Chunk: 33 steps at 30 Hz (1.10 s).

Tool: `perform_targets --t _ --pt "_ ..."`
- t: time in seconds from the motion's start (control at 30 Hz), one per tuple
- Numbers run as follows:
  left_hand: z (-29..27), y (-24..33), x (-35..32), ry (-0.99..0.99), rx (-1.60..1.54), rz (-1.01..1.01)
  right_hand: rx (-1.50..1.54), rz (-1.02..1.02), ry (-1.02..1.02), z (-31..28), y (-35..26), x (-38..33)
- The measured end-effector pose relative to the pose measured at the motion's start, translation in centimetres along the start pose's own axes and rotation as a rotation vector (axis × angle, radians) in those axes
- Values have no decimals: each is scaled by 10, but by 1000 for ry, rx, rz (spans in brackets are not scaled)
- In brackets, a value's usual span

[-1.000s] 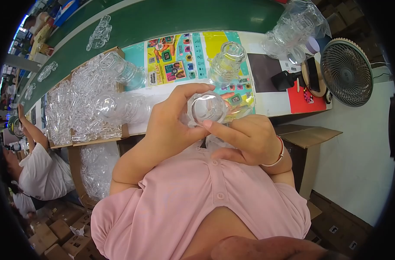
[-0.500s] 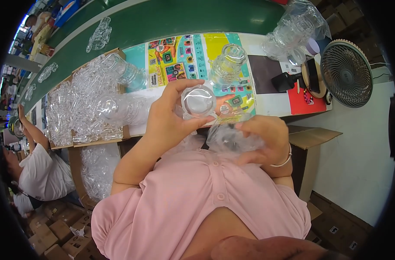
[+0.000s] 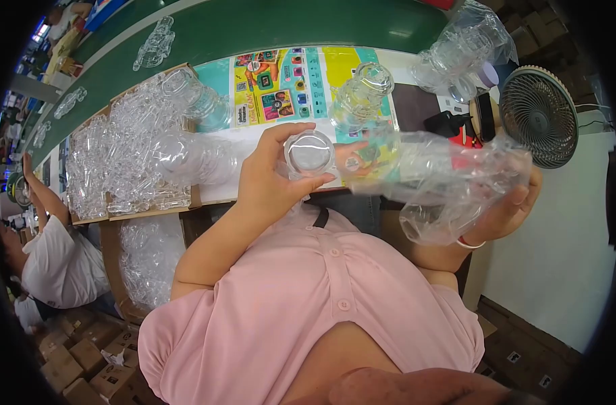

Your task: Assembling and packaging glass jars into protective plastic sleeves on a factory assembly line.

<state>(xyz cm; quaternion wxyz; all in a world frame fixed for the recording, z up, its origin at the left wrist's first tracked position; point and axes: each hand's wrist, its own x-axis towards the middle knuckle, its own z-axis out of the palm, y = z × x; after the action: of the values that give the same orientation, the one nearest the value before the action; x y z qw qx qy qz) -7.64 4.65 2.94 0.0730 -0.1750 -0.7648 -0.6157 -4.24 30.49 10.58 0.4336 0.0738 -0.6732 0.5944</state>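
Observation:
My left hand (image 3: pixel 267 172) grips a clear plastic container (image 3: pixel 310 154) with a round end, its thumb and fingers curled about the rim. The container's lower part is mostly hidden. Out to the right, my right hand (image 3: pixel 514 209) pinches a thin clear plastic bag (image 3: pixel 449 192), which is stretched sideways and smeared by motion. The bag's left end reaches close to the container. Beyond them on the table stands a clear plastic piece (image 3: pixel 365 91) with rounded lobes. Two similar clear pieces, one farther back (image 3: pixel 198 101) and one nearer (image 3: pixel 193 156), lie left of my left hand.
A carton tray (image 3: pixel 107 214) heaped with clear pieces sits at left, above a box of clear film (image 3: pixel 149 263). A green belt (image 3: pixel 254 27) runs behind. At right are a bagged clear stack (image 3: pixel 463 47) and a fan (image 3: pixel 539 118). A co-worker (image 3: pixel 65 263) stands at far left.
My right hand has swung right and slightly up, drawing the crumpled bag out into a long stretch. My left hand and the container have stayed nearly in place.

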Motion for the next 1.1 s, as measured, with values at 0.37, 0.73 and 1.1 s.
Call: perform_targets --t 0.37,0.73,1.1 --pt "-5 -14 -8 10 -67 -27 64 56 19 44 -1 36" --pt "-33 -28 -30 57 -398 -150 91 155 -603 101 -7 46" --pt "-23 -41 -33 241 -804 -769 -40 115 -696 97 1 13"
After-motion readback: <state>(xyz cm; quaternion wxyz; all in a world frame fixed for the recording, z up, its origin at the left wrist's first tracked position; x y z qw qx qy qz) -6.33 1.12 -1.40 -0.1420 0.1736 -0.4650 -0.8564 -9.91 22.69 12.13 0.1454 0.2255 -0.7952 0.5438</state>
